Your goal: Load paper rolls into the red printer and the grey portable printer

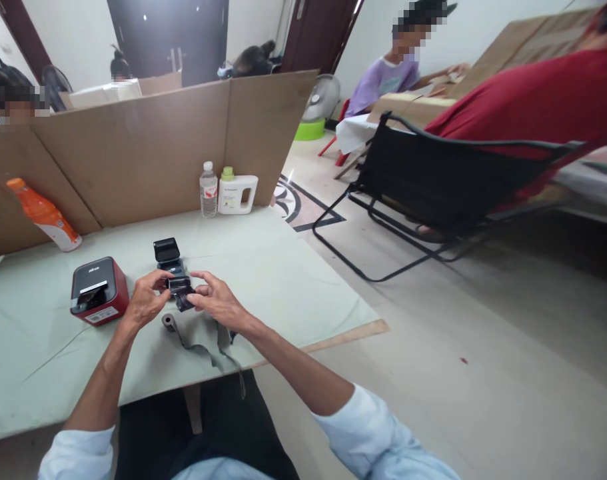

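Two forearms, own, in pale-blue sleeves (378, 433) rolled to the elbow, reach from the lower edge over the near rim of the table.

Item 1. Grey strip (203, 343): limp, lying on the table under the right wrist. One end hangs over the near edge, the other ends in a small roll core (168, 322).

Item 2. Left hand (146, 300): thumb and fingers pinched closed on the small black cartridge (182, 293).

Item 3. Right hand (218, 301): thumb tip against the cartridge's right side, fingers spread above it. Whether it clasps or only touches cannot be told.

Item 4. Small black cartridge: between the two hands, just above the table (283, 267), near its front edge. A dark glossy tab hangs from it.

Item 5. Black device (168, 257): just behind the cartridge, lid standing open. Whether the two touch cannot be told.

Item 6. Red label printer (99, 290): black top, on the table just left of the left hand.

Item 7. Orange bottle (43, 215): tilted against the cardboard screen (148, 147) at far left.

Item 8. Water bottle (208, 190) and white jug (237, 193) with green cap: upright, side by side at the table's far edge, against the screen.

Item 9. Black folding chair (433, 180): on the floor to the right, well apart from the table, occupied by a person in red (533, 93).

Item 10. Person in a purple top (383, 77): seated beyond, near a floor fan (323, 97).
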`<state>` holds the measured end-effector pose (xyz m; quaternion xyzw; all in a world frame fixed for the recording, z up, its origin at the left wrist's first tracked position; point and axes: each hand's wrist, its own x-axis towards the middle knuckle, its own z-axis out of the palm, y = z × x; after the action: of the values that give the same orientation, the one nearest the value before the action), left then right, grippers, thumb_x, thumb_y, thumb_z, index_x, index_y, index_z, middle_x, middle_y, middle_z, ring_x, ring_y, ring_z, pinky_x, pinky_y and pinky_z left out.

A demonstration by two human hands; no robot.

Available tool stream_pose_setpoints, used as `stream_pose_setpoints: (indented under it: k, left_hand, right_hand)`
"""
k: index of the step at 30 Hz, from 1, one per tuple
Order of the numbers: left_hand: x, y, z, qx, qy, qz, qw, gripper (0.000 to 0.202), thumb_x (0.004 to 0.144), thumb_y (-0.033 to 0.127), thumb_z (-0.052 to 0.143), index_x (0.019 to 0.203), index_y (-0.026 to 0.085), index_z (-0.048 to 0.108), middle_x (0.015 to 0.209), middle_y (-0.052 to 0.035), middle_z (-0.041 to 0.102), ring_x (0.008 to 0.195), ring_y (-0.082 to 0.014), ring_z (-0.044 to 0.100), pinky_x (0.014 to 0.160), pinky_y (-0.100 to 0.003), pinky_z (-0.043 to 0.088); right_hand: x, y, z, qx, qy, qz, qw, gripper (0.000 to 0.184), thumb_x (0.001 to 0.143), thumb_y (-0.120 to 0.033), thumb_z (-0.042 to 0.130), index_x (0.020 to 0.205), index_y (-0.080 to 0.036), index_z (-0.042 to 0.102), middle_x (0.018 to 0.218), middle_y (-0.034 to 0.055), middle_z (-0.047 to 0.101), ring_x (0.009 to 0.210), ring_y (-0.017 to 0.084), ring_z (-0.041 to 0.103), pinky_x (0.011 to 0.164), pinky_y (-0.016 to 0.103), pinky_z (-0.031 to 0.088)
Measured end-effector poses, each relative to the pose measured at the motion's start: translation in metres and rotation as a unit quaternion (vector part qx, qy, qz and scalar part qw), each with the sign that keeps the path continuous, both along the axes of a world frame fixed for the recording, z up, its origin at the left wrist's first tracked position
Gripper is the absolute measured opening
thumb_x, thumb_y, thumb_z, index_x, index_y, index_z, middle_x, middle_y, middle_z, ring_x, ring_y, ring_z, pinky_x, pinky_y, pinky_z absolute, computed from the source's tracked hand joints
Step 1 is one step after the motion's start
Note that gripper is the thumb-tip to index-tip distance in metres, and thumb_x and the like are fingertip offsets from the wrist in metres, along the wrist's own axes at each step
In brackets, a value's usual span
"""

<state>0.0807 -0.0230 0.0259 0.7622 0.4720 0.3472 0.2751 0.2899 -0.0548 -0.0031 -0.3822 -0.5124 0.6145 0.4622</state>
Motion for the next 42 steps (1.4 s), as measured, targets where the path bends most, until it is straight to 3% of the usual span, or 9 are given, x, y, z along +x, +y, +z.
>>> stream_pose_setpoints:
  k: [3,6,11,18,31,37,42]
  left_hand:
    - [-0.012,0.01,-0.011,0.008,-0.008,0.014,1.0,0.027,0.079,0.017,0.06,0.104,0.017,0.071,0.1,-0.0061,0.076,0.087,-0.018,0.073,0.082,-0.031,0.059]
    - [-0.021,0.026,-0.023,0.032,0.01,0.038,0.999,0.029,0.079,0.017,0.058,0.104,0.018,0.073,0.105,-0.0068,0.077,0.093,-0.0192,0.072,0.085,-0.032,0.059]
    - [-0.03,0.058,-0.04,0.048,0.065,0.081,0.993,0.033,0.076,0.014,0.058,0.104,0.019,0.073,0.108,-0.0075,0.077,0.104,-0.023,0.07,0.091,-0.038,0.058]
    - [-0.032,0.079,-0.053,0.057,0.103,0.086,0.989,0.033,0.079,0.014,0.059,0.107,0.019,0.074,0.11,-0.0085,0.076,0.104,-0.0231,0.068,0.095,-0.039,0.056]
    - [-0.03,0.103,-0.06,0.065,0.117,0.084,0.987,0.03,0.073,0.014,0.064,0.099,0.02,0.078,0.093,-0.0044,0.078,0.087,-0.0213,0.069,0.087,-0.035,0.056]
    - [-0.032,0.103,-0.069,0.042,0.089,0.092,0.991,0.032,0.073,0.015,0.061,0.1,0.019,0.079,0.096,-0.0053,0.078,0.091,-0.0218,0.07,0.085,-0.035,0.057]
    - [-0.038,0.1,-0.068,0.025,0.076,0.056,0.995,0.036,0.072,0.015,0.061,0.103,0.019,0.079,0.11,-0.0078,0.078,0.105,-0.025,0.07,0.093,-0.039,0.058]
  right_hand:
    - [-0.014,0.014,-0.006,-0.025,0.04,0.011,0.999,0.038,0.072,-0.027,0.078,0.109,-0.02,0.071,0.083,0.001,0.074,0.076,0.017,0.071,0.062,0.024,0.056]
    - [-0.024,0.03,-0.011,-0.049,0.027,0.004,0.998,0.016,0.069,-0.022,0.077,0.084,-0.018,0.077,0.08,0.0018,0.075,0.072,0.015,0.069,0.061,0.024,0.057]
    - [-0.037,0.06,-0.015,-0.079,0.013,-0.029,0.996,0.012,0.067,-0.012,0.072,0.074,-0.019,0.078,0.066,-0.0021,0.071,0.06,0.011,0.063,0.056,0.021,0.054]
    - [-0.042,0.08,-0.026,-0.092,-0.013,-0.049,0.994,0.013,0.067,-0.01,0.068,0.073,-0.018,0.075,0.062,-0.0017,0.07,0.055,0.012,0.064,0.051,0.02,0.052]
    - [-0.042,0.082,-0.03,-0.078,-0.038,-0.047,0.995,0.016,0.067,-0.009,0.061,0.077,-0.017,0.071,0.063,-0.0048,0.068,0.049,0.009,0.061,0.055,0.019,0.053]
    - [-0.044,0.086,-0.034,-0.052,-0.04,-0.052,0.996,0.018,0.066,-0.01,0.058,0.076,-0.018,0.07,0.062,-0.0054,0.066,0.051,0.009,0.059,0.058,0.021,0.053]
    - [-0.046,0.087,-0.04,-0.025,-0.05,-0.054,0.997,0.02,0.066,-0.009,0.056,0.077,-0.017,0.071,0.063,-0.0055,0.067,0.054,0.01,0.06,0.06,0.02,0.052]
